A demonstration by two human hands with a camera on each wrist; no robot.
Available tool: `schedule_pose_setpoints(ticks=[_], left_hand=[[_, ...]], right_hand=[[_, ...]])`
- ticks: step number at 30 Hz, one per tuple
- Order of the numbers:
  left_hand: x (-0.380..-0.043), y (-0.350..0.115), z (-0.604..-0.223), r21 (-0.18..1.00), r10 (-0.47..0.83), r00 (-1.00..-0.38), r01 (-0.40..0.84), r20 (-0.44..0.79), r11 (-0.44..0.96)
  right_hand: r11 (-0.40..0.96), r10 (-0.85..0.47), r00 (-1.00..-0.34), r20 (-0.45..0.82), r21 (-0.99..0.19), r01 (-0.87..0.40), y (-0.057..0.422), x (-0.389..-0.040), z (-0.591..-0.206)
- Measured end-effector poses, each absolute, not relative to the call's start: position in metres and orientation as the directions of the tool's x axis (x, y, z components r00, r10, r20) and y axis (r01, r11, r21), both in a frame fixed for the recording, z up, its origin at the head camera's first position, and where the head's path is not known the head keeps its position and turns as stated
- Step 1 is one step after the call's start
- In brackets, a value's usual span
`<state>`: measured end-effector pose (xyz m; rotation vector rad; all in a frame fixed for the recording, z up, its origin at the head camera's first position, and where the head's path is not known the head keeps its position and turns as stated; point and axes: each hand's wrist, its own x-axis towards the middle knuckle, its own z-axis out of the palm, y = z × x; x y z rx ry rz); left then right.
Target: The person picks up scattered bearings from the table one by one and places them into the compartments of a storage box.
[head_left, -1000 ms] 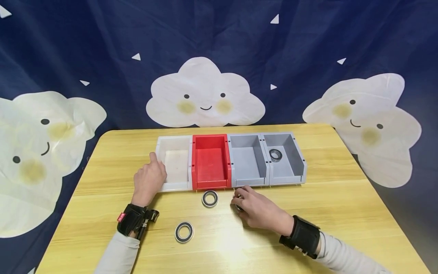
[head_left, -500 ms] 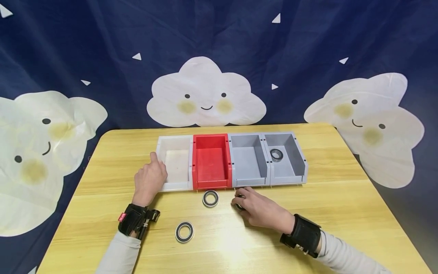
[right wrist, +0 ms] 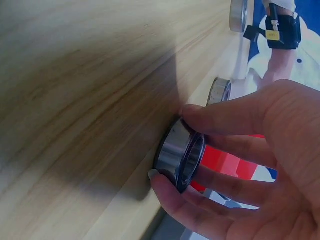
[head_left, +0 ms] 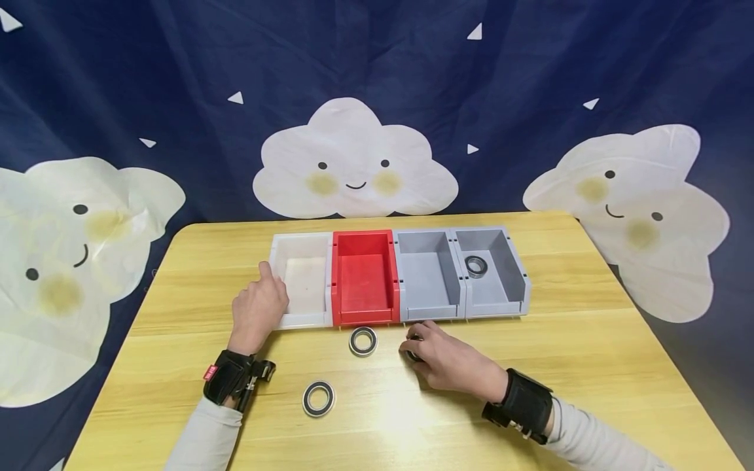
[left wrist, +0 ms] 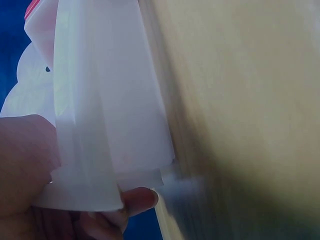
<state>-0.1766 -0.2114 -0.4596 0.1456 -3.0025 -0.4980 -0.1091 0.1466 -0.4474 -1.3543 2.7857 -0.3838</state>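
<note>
My left hand (head_left: pixel 258 313) grips the left side wall of the white plastic bin (head_left: pixel 305 321). In the left wrist view, thumb and fingers lie on either side of that bin wall (left wrist: pixel 85 125). My right hand (head_left: pixel 450 360) holds a ball bearing (right wrist: pixel 172 152) by its rim between thumb and fingertips, close above or on the table in front of the left grey bin (head_left: pixel 425 281); contact with the table is unclear. From the head, the fingers mostly cover this bearing. A second bearing (head_left: pixel 351 341) lies in front of the red bin (head_left: pixel 362 288), and a third bearing (head_left: pixel 308 399) is nearer the front.
The white, red and two grey bins stand side by side in a row on the wooden table (head_left: pixel 194 288). Inside the right grey bin (head_left: pixel 501 294) is another bearing (head_left: pixel 468 266), near its left wall. A dark blue cloth (head_left: pixel 353 59) with clouds hangs behind the table.
</note>
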Motion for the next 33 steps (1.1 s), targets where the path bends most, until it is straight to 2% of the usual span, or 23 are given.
schedule_pose_setpoints(ticks=[5, 19, 25, 33], left_hand=[[-0.176, -0.212, -0.460, 0.329, -0.101, -0.992, -0.069, 0.080, 0.942], [-0.177, -0.212, -0.461, 0.326, -0.097, -0.990, -0.058, 0.103, 0.943], [-0.178, -0.212, -0.461, 0.328, -0.094, -0.990, -0.055, 0.105, 0.943], [-0.176, -0.214, -0.460, 0.333, -0.094, -0.990, -0.055, 0.103, 0.941]], right_hand=[[0.589, -0.773, -0.624, 0.111, -0.239, -0.772, 0.150, -0.105, -0.439], [0.610, -0.756, -0.639, 0.146, -0.197, -0.767, 0.158, -0.112, -0.382], [0.623, -0.743, -0.648, 0.164, -0.184, -0.761, 0.159, -0.125, -0.356], [0.595, -0.751, -0.610, 0.253, -0.141, -0.791, 0.158, -0.149, -0.327]])
